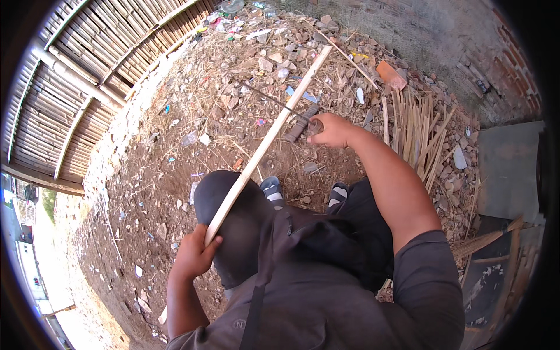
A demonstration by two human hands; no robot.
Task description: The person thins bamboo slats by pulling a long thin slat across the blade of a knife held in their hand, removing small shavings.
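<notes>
My left hand [195,254] is closed round the near end of a long pale bamboo strip [262,149]. The strip slants up and away to the right, over my dark-clad left knee [233,201]. My right hand [332,130] grips the handle of a long, thin, dark-bladed knife [265,96]. Its blade points up and left and crosses the strip beyond the middle; whether they touch I cannot tell. A brown, rod-like piece [301,123] lies on the ground just left of my right hand.
Split bamboo strips [417,131] lie bundled at right, near an orange brick piece [391,76]. Rubble and litter cover the dirt ground [140,227]. A bamboo fence [76,81] stands left, a brick wall [431,52] back right, and a grey-green panel [507,169] at right.
</notes>
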